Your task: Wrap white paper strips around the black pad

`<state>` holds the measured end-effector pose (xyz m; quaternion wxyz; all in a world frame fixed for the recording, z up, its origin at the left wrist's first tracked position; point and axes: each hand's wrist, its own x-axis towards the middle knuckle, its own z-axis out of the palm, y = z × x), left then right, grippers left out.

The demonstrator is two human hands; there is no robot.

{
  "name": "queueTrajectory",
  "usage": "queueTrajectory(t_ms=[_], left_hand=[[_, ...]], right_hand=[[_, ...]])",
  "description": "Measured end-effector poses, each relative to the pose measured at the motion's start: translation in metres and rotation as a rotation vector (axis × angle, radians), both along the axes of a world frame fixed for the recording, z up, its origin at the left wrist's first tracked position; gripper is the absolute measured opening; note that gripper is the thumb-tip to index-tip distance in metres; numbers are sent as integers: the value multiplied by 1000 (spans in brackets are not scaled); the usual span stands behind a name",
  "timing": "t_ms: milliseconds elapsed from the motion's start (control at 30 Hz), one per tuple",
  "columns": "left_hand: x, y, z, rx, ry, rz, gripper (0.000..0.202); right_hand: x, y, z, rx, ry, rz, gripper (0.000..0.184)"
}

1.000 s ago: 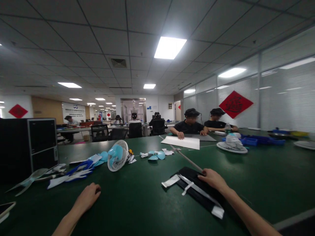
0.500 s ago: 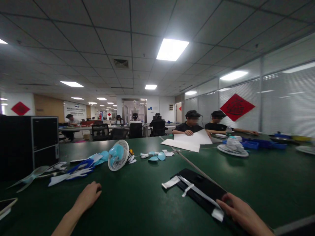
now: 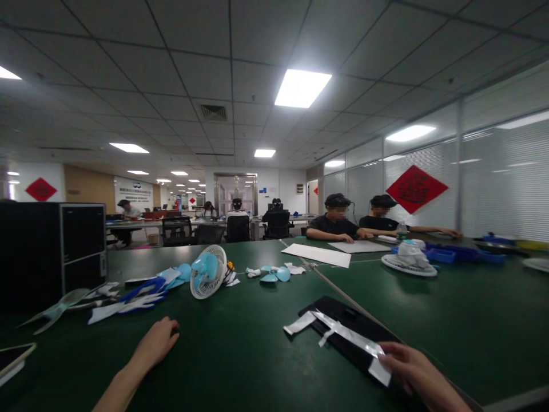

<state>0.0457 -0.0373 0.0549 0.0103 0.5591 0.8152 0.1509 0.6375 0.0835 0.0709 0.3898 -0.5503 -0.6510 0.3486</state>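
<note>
- Two hands were on the green table (image 3: 240, 355). The left hand (image 3: 156, 343) lay loosely curled, well apart from the work, and whether it held anything could not be told.
- Right hand (image 3: 418, 375): thumb and fingers were closed on the near end of the silver strip (image 3: 347, 337), which ran diagonally across the black slab (image 3: 355, 326) just in front of the person.
- Risk, as I read it: the strip looked thin, glossy and creased, so a sharp tug could tear it or fold it onto itself.
- Nothing pinned the slab, which was flat, matte and hard-edged, so it could skid on the smooth table.
- Farther off sat a round-caged white fan (image 3: 208, 272) and loose blue blades (image 3: 274, 274) of curved plastic.
</note>
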Motion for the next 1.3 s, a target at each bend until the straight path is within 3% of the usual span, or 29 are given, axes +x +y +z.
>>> queueTrajectory(t_ms=[133,300,367,467,567,667,867,1033,1200,1300], left_hand=[[4,-2,5,-14,-10,9,38],[7,-4,8,-4,-36,4,38],[8,-4,8,2,-30,6,37],[9,-4,8,4,-23,9,38],[11,-6,10,-5,-45,8,40],[14,-8,14,-20,-53,23,38],[13,-7,11,6,-20,10,37],[6,-5,5,0,-19,2,38],[6,-5,5,-13,-39,2,37],[10,-6,8,-23,-2,2,36]], right_hand=[[-14,-5,19,73,28,-2,54],[-39,1,62,182,123,82,52],[-52,15,77,302,86,43,46],[-78,43,89,550,-144,-70,33],[-112,71,83,652,-473,-80,28],[-144,89,65,609,-676,-18,26],[-179,96,37,531,-781,131,19],[-166,96,38,547,-742,164,23],[-113,107,45,493,-731,46,23],[-77,114,41,398,-733,-3,20]])
